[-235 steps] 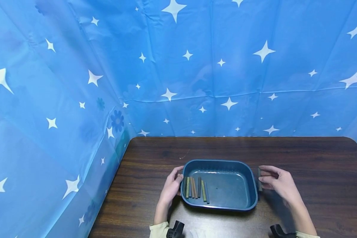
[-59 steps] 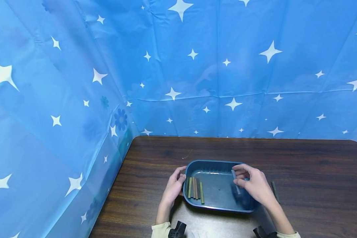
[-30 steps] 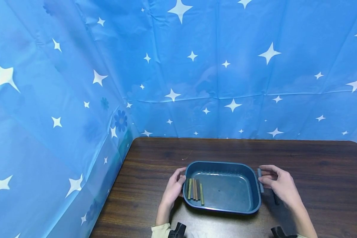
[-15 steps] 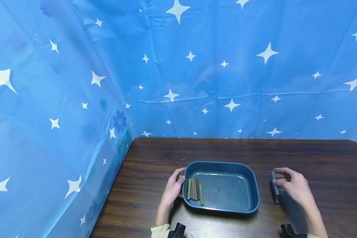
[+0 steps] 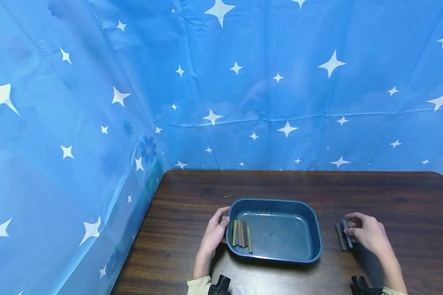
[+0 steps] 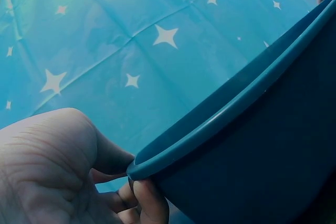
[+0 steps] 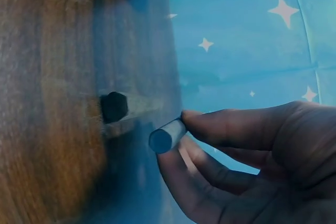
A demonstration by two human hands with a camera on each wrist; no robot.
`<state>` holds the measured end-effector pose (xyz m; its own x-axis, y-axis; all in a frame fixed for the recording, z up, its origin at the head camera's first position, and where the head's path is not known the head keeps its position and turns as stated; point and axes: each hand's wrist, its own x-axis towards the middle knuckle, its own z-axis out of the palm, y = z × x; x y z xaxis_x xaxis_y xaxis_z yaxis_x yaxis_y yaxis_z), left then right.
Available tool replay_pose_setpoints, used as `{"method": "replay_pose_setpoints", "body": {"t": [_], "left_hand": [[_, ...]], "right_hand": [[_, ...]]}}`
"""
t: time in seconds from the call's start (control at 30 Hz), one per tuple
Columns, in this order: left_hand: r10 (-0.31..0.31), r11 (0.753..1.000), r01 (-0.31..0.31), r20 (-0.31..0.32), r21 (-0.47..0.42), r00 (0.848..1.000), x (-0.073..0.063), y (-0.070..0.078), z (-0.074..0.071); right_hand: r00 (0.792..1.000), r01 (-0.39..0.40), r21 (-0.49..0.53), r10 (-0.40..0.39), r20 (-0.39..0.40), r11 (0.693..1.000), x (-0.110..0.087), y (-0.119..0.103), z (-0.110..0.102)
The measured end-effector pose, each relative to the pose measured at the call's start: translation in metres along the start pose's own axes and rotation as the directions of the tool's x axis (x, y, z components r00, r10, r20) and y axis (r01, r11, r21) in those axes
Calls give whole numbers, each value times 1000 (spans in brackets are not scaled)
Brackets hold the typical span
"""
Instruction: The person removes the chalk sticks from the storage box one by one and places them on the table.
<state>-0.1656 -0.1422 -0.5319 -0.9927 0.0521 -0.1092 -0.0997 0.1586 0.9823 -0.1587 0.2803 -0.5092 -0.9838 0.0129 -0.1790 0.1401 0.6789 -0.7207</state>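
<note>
My left hand (image 5: 214,232) grips the left end of a dark blue plastic basin (image 5: 284,237); in the left wrist view its thumb and fingers pinch the basin's rim (image 6: 210,121). To the right of the basin, my right hand (image 5: 370,234) pinches a blue-grey round stick (image 5: 348,234) between thumb and fingers, its blue end (image 7: 160,141) facing the right wrist camera. Beside it on the table lies a dark stick (image 5: 340,237), its end (image 7: 114,107) six-sided. Several short sticks (image 5: 241,234), green, brown and dark, lie side by side at the basin's left end.
The dark wood table (image 5: 192,192) runs back to a blue curtain (image 5: 302,102) with white stars, which also hangs along the left side. Black straps with cameras (image 5: 220,284) sit at both wrists.
The right hand has taken the blue-grey stick from inside the basin, over its right rim, to beside the dark stick, which was laid on the table earlier. The left hand keeps its grip.
</note>
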Motion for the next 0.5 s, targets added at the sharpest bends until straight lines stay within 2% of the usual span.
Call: {"method": "replay_pose_setpoints", "body": {"t": [0.23,0.5], "left_hand": [[6,1000,-6,-7,-1,1000,0,1,0],[-6,1000,6,-5,-2,1000,1,-1,0]], "right_hand": [[999,-23,-38,24,45,999,5,2,5],[1000,10,-108,-10,-5,994,6,4,12]]}}
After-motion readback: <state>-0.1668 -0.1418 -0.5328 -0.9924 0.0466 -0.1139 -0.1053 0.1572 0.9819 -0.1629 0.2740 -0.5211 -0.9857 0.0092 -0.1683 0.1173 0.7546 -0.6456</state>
